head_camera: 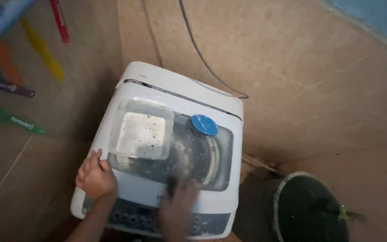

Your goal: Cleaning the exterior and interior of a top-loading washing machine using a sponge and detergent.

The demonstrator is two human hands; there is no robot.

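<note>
A white top-loading washing machine [182, 87] stands in a tiled corner, its see-through lid closed. My left hand [95, 177] rests on the machine's front left edge, fingers curled against the lid's corner, holding nothing. My right hand [178, 208] is a dark motion blur over the front of the lid and the control panel [135, 218]; its fingers cannot be made out. On the lid sit a clear square plastic container [140, 130] and a round blue lid [204, 124].
A dark bucket with a pale rim [277, 197] stands on the floor to the right of the machine. A grey cable [202, 56] runs down the tiled wall behind it. Several coloured toothbrushes [43, 51] hang at the upper left.
</note>
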